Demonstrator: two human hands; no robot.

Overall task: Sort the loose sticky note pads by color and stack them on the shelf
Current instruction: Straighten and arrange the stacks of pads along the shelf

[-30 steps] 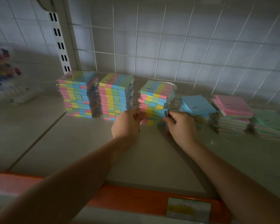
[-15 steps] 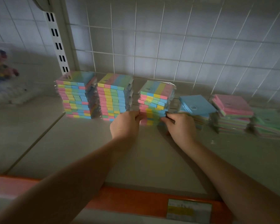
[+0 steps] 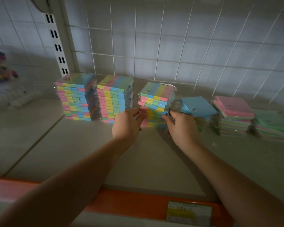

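Observation:
Three stacks of multicolour striped sticky note pads stand on the shelf (image 3: 75,151): a left stack (image 3: 73,97), a middle stack (image 3: 114,97) and a shorter, uneven third stack (image 3: 156,102). My left hand (image 3: 127,124) grips the third stack's left side and my right hand (image 3: 181,126) grips its right side, fingers curled against the pads. To the right lie a blue-topped pile (image 3: 197,107), a pink-topped pile (image 3: 233,110) and a green-topped pile (image 3: 274,123).
A white wire grid (image 3: 170,46) backs the shelf, with a slotted upright (image 3: 56,38) at the left. An orange price rail (image 3: 138,205) with a label (image 3: 188,213) runs along the front edge. Blurred colourful packaged goods (image 3: 2,76) sit on the neighbouring shelf, left.
Both hands stay on the sides of the third stack with only slight finger shifts. The stack's top pads look a little more offset.

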